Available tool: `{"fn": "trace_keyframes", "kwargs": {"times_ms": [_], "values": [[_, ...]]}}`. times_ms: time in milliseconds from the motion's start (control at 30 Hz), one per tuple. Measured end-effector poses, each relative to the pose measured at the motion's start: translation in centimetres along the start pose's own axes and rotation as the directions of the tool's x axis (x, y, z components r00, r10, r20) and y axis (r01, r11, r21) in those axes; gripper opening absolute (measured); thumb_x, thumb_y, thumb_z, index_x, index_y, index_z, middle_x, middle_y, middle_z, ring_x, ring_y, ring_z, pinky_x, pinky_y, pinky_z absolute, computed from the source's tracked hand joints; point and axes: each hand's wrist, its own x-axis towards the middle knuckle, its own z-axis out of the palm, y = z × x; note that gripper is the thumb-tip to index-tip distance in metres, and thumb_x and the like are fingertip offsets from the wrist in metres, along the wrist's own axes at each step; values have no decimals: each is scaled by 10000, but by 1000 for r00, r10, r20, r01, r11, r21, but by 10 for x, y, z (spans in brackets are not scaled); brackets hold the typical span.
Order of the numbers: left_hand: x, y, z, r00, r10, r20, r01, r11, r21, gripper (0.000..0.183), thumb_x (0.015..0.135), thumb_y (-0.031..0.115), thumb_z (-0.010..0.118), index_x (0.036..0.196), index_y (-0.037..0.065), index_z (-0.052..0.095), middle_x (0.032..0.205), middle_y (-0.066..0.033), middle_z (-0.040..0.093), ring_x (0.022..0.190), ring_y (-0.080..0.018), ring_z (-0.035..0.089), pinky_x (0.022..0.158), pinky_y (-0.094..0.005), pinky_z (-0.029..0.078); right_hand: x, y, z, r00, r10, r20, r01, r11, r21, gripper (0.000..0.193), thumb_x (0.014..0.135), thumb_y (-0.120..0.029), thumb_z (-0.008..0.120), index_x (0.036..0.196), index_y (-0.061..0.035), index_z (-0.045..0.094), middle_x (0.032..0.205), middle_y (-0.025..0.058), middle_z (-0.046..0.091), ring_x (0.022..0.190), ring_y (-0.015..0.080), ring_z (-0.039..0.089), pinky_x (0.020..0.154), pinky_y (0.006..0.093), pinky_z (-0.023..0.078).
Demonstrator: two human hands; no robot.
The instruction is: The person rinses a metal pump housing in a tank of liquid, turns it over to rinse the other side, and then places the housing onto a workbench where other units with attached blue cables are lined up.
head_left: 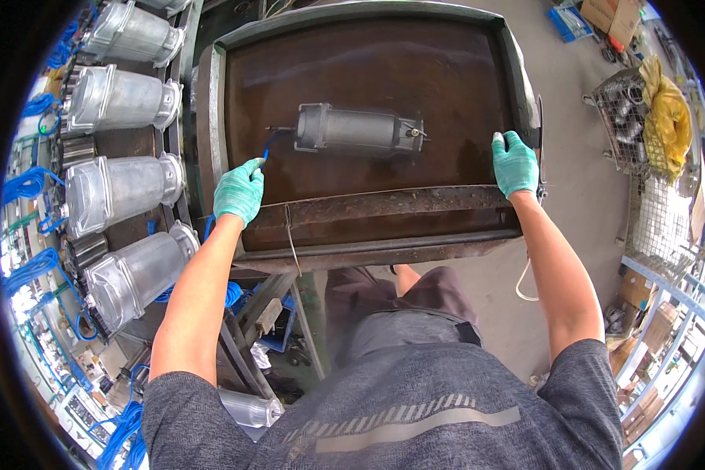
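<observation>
A grey metal motor-like cylinder (352,129) lies on its side in brown liquid inside a large metal tank (517,74). From its left end a blue cable (267,149) runs down to my left hand (240,190), in a green glove at the tank's left side. The fingers are closed around the cable, and more of it shows below the wrist. My right hand (516,164), gloved alike, is at the tank's right rim with thumb and forefinger apart. Nothing shows in it; its other fingers are partly hidden.
Several similar grey cylinders (117,98) with coiled blue cables (27,184) stand in a row on the left. A metal bar (384,202) crosses the tank's near part. On the right are a wire cart (623,117) with a yellow cloth (666,121) and a railing (670,313).
</observation>
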Motion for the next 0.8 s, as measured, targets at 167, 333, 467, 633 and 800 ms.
{"fn": "trace_keyframes", "kwargs": {"times_ms": [167, 333, 467, 633, 800], "values": [[-4, 5, -7, 1000, -14, 26, 14, 1000, -6, 330, 996, 288, 553, 1269, 221, 725, 1164, -156, 728, 1050, -383, 694, 945, -465, 551, -1, 1, 0, 1000, 2, 4, -2, 1000, 19, 423, 1034, -470, 514, 1076, -79, 671, 926, 265, 712, 894, 489, 668, 801, 554, 529], [-3, 2, -9, 999, -17, 41, 17, 1000, 9, 359, 991, 311, 526, 1286, 228, 713, 1184, -154, 725, 1087, -375, 684, 970, -484, 538, 0, -1, 3, 999, -44, 30, 44, 999, 3, 400, 1035, -449, 548, 1054, -60, 640, 919, 275, 705, 903, 487, 665, 793, 546, 519], [-5, -1, -10, 999, 16, 35, -15, 999, -37, 350, 997, 308, 536, 1285, 219, 713, 1178, -161, 724, 1066, -387, 686, 954, -494, 543, -1, -35, 4, 956, -247, 161, 267, 956, -118, 403, 1039, -456, 543, 1066, -62, 626, 935, 272, 709, 890, 493, 671, 760, 570, 529], [-5, -6, -12, 999, 27, 25, -26, 999, -39, 366, 989, 291, 509, 1290, 211, 702, 1173, -138, 734, 1061, -376, 691, 950, -487, 548, -2, -130, 14, 866, -281, 413, 432, 836, -338, 461, 1057, -511, 470, 1075, -77, 628, 996, 234, 736, 959, 435, 703, 824, 537, 557], [0, -12, 0, 998, 53, -29, -55, 997, -53, 357, 978, 273, 495, 1266, 171, 682, 1100, -139, 744, 1017, -373, 706, 901, -501, 560, 6, -144, 46, 829, -201, 522, 464, 767, -442, 495, 1080, -502, 400, 1119, -81, 656, 1034, 223, 741, 998, 431, 699, 866, 535, 553]]}}
